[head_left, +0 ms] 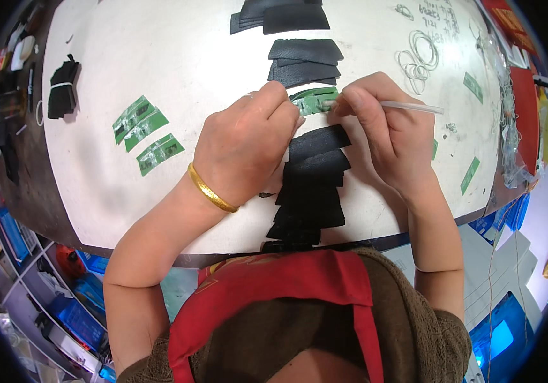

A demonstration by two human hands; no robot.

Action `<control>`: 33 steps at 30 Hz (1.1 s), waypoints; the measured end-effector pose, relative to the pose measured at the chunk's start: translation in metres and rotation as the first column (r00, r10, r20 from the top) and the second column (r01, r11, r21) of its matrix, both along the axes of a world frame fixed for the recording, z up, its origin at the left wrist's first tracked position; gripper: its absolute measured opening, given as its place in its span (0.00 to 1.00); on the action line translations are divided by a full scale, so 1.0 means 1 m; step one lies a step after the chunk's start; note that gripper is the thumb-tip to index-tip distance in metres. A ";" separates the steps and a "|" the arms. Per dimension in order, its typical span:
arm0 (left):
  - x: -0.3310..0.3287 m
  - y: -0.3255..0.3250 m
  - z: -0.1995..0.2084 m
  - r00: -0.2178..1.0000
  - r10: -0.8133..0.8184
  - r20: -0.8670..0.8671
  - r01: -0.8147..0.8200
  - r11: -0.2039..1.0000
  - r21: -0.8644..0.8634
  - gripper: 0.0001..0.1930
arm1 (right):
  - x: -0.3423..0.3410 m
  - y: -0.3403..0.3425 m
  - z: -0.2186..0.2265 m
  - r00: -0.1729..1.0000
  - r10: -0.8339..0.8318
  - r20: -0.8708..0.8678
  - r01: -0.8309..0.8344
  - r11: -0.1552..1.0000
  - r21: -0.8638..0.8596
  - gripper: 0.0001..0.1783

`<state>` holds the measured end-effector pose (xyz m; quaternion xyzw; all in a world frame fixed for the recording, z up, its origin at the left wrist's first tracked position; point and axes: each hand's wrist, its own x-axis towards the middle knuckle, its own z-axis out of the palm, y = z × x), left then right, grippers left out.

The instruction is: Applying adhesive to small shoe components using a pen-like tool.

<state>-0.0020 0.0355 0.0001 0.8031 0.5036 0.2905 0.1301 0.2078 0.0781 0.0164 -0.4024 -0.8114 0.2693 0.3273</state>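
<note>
The step in hand appears to be close work on a small green piece (315, 102), which lies in the upper middle of the frame on the white-topped counter (159, 70). The right hand (382, 131) grasps a pale stick (417, 106) much like a pen, its tip at the green piece. The left hand (242, 150) is curled at the piece's left end; whether it pinches or only presses it, I cannot tell. The next move seems to call for steady pressure there and a well-controlled tip. Overlapping black pieces (315, 175) run below it toward the bottom edge of the counter, and more green pieces (160, 154) lie left of centre. As for containers, a clear plastic bag (513, 156) hangs about the counter's right edge, and a blue bin (76, 322) sits at lower left; the contents of both are unclear.
</note>
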 end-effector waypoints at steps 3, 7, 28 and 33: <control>0.000 0.000 -0.001 1.000 -0.003 0.000 0.003 1.000 0.000 0.07 | -0.001 0.000 -0.005 0.999 -0.036 0.001 0.036 0.998 0.053 0.08; -0.002 0.002 -0.002 1.000 0.001 0.004 -0.001 1.000 0.016 0.07 | 0.004 0.000 -0.001 0.983 0.035 0.179 -0.077 0.970 0.231 0.08; -0.007 -0.031 0.003 0.988 -0.153 -0.023 0.152 0.988 -0.024 0.11 | 0.011 0.026 0.007 0.976 0.156 0.151 -0.182 0.967 0.180 0.10; -0.004 -0.030 0.008 0.990 -0.141 0.004 0.141 0.990 -0.012 0.11 | 0.018 0.011 0.004 0.977 0.081 0.196 -0.132 0.955 0.265 0.10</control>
